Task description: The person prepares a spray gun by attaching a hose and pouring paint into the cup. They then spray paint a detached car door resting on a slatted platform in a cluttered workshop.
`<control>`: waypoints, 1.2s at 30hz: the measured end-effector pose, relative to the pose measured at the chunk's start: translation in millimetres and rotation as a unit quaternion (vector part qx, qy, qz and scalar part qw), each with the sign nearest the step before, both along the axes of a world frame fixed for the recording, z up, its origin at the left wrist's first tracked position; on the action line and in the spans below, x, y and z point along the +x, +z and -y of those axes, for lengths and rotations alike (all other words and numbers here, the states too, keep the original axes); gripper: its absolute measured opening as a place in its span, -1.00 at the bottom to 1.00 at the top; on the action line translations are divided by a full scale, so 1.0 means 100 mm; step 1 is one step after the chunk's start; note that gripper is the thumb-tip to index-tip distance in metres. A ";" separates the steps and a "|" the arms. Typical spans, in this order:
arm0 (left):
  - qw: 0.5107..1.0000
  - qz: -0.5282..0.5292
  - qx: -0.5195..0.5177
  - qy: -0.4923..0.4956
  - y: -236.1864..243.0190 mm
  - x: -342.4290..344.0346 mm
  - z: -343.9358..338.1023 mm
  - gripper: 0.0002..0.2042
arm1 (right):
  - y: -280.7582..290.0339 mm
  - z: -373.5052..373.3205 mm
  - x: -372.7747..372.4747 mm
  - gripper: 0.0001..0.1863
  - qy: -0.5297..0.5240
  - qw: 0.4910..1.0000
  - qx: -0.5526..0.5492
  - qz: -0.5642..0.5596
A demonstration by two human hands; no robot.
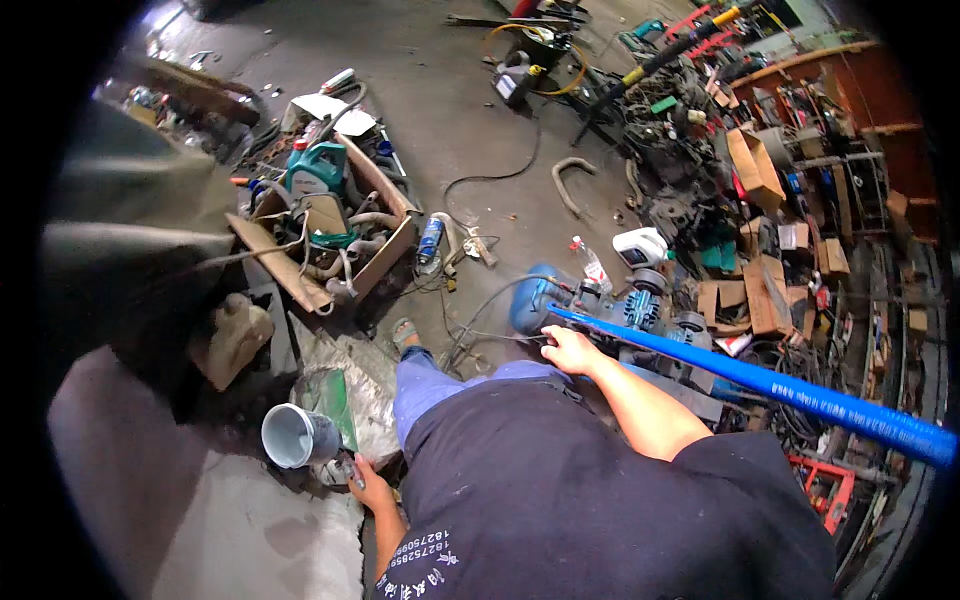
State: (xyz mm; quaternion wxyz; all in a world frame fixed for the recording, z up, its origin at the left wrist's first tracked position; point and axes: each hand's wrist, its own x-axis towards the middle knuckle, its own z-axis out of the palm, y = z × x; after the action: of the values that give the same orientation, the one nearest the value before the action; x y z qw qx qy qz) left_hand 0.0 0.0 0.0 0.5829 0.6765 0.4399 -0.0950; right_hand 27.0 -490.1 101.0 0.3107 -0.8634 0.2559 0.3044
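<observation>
My left hand [372,489] is low on the left, its fingers closed round a small greyish piece that I cannot name. Just beyond it are a grey plastic bucket [301,437], tilted with its mouth to the left, and a flat green piece [338,400]. My right hand [570,350] is ahead of my body with the fingers curled. A long blue pole [725,373] runs from beside these fingers to the right edge. Whether the hand grips the pole or something else is hidden. Beyond is a blue air compressor [536,298] with a dark hose.
A cardboard box [378,219] full of hoses and a teal jug [318,168] stands ahead left. A blue spray can [431,240], a clear bottle [590,262] and a white jug [640,246] are on the floor. Piled parts and cartons [768,293] crowd the right.
</observation>
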 end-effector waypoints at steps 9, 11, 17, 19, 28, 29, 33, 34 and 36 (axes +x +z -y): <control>0.984 0.013 0.175 0.037 0.50 -1.58 0.48 -0.69 | -0.88 0.88 -1.14 -0.67 0.259 0.963 -0.037 -0.060; 0.974 0.056 0.210 0.070 0.71 -1.98 0.55 -0.63 | -1.09 1.03 -1.60 -0.66 0.355 0.919 -0.050 -0.164; 0.932 0.031 0.323 0.164 1.15 -3.17 0.46 -0.65 | -1.20 0.90 -2.17 -0.64 0.376 0.882 0.004 -0.283; 0.917 0.075 0.309 0.241 1.40 -3.35 0.52 -0.65 | -1.16 0.75 -2.05 -0.64 0.327 0.911 0.002 -0.253; 0.842 0.086 0.390 0.363 1.43 -4.78 0.10 -0.76 | -0.96 -0.88 -1.74 -0.64 0.355 0.924 0.065 -0.130; 0.817 0.156 0.337 0.441 1.13 -5.02 -0.04 -0.78 | -0.93 -1.06 -1.78 -0.64 0.366 0.920 0.061 -0.126; 0.784 0.125 0.315 0.520 1.12 -5.57 -0.59 -0.79 | -0.93 -1.77 -2.06 -0.64 0.406 0.905 0.031 -0.125; 0.772 0.131 0.298 0.546 1.17 -5.74 -0.77 -0.79 | -0.94 -1.98 -2.18 -0.64 0.416 0.900 0.024 -0.127; 0.738 0.136 0.300 0.589 0.92 -6.25 -1.11 -0.78 | -0.95 -2.44 -2.43 -0.64 0.437 0.890 0.009 -0.131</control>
State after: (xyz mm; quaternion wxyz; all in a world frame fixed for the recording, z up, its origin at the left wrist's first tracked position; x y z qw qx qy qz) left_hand -625.4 110.7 92.3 0.3429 0.4283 0.6722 0.4970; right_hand -215.8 -245.8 6.1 0.1173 -0.8374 -0.1114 0.5221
